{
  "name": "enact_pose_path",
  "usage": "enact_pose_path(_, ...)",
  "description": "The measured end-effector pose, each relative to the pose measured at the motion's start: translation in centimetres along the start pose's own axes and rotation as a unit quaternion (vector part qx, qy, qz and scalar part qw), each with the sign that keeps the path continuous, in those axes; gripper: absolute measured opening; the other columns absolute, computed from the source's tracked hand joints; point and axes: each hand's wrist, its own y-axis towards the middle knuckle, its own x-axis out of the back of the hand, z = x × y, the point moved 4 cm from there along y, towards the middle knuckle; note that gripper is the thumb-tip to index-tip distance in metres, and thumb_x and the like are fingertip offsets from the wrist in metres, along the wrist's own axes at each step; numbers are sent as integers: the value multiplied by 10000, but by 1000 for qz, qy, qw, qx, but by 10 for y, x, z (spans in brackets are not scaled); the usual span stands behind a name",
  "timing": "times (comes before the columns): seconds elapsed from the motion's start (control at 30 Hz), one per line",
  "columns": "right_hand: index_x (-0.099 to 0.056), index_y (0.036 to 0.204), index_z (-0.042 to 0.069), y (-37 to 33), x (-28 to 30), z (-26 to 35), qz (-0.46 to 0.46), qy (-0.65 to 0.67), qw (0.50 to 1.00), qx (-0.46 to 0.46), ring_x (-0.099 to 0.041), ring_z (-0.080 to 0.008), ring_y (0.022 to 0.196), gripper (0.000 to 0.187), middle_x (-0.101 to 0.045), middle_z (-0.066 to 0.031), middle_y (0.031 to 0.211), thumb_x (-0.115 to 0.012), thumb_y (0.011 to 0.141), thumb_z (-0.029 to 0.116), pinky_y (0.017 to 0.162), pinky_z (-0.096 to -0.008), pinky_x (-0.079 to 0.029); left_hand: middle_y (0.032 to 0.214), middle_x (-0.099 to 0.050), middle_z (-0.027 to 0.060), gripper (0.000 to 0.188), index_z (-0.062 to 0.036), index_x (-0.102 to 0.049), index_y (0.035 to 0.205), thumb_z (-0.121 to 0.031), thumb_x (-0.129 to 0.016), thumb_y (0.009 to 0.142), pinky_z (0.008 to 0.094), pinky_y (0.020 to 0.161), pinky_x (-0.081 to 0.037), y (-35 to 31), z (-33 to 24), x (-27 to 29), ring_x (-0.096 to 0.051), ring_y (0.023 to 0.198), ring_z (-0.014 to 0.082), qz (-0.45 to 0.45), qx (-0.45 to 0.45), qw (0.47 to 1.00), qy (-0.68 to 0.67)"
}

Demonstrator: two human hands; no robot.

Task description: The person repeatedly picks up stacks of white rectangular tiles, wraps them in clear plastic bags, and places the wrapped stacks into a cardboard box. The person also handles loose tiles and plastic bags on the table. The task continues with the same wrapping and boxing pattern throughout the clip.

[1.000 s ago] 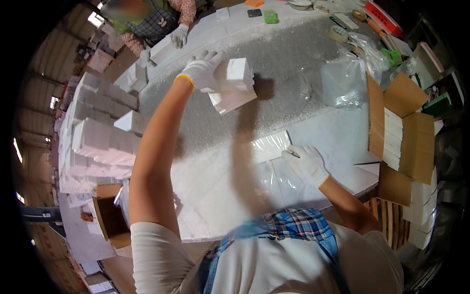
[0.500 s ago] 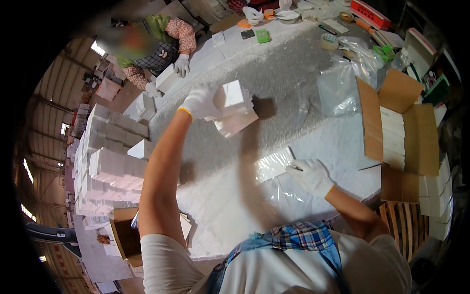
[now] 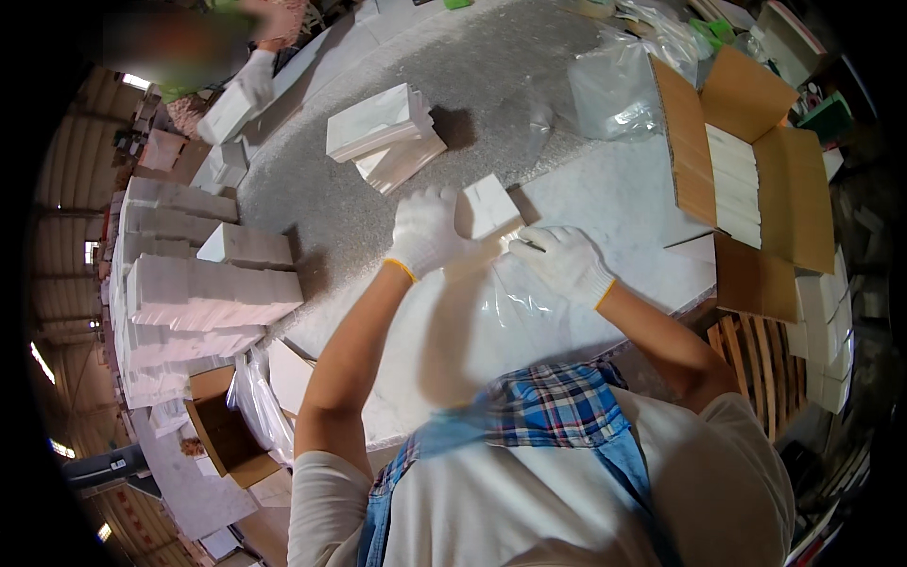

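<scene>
My left hand (image 3: 425, 230), in a white knit glove with a yellow cuff edge, is closed round the near left side of a white marble-look tile (image 3: 487, 205). The tile lies low over the worktop; whether others lie under it is hidden. At its near right corner my gloved right hand (image 3: 568, 263) has its fingers closed, with a small dark thing showing between them that I cannot make out. Clear plastic film (image 3: 515, 307) spreads on the worktop below both hands. Beyond my left hand, two stacks of white tiles (image 3: 376, 123) sit crosswise, one upon the other.
High tile piles (image 3: 213, 293) stand at the left, above an open carton (image 3: 225, 430). To the right, an open cardboard box (image 3: 685, 156) holds white tiles. Plastic bags (image 3: 614, 94) lie behind it. A co-worker's gloved hand (image 3: 253, 83) touches a white block at the far left.
My left hand has left the crosswise stacks and come nearer, to a tile beside my right hand. The view has shifted. The co-worker's block is now tilted.
</scene>
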Motion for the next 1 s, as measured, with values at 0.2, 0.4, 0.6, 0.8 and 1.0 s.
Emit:
enact_pose_path(0.2, -716, 1202, 185, -25, 1, 5, 39, 40, 995, -83, -673, -250, 1080, 323, -672, -1, 1248, -633, 891, 173, 926, -398, -544, 1188, -655, 208, 915, 14, -616, 1236, -673, -824, 668, 438, 995, -478, -11, -12, -35, -625, 1156, 365, 10, -3, 1000, -29)
enact_pose_path(0.4, -678, 1351, 197, -62, 34, 10, 101, 56, 987, -111, -593, -283, 1248, 518, -632, -35, 1365, -695, 833, 208, 1058, -437, -483, 1174, -655, 199, 868, -3, -615, 1222, -634, -832, 667, 441, 989, -476, -16, -15, -42, -619, 1148, 366, -3, 13, 999, -51)
enact_pose_path(0.6, -652, 1397, 224, -63, 38, 26, 81, 78, 989, -96, -525, -308, 1348, 633, -585, -70, 1425, -768, 775, 240, 1109, -459, -452, 1195, -636, 210, 884, -8, -578, 1281, -612, -830, 687, 447, 987, -475, -22, -20, -42, -604, 1161, 374, 5, 11, 999, -35)
enact_pose_path(0.8, -796, 1149, 227, -27, 28, 36, 10, 107, 994, -12, -593, -337, 1252, 356, -676, -82, 1288, -794, 797, 283, 1011, -452, -519, 1303, -604, 235, 825, -56, -512, 1444, -515, -775, 812, 493, 1060, -455, -45, 1, -52, -566, 1236, 419, -110, 32, 980, -162)
enact_pose_path(1.0, -817, 1027, 216, -30, 21, 37, 0, 88, 994, 67, -644, -304, 1157, 225, -730, -40, 1156, -775, 809, 255, 919, -421, -568, 1431, -535, 239, 587, -142, -510, 1453, -231, -712, 909, 529, 1080, -463, -98, 38, -93, -505, 1319, 457, -232, 50, 962, -136)
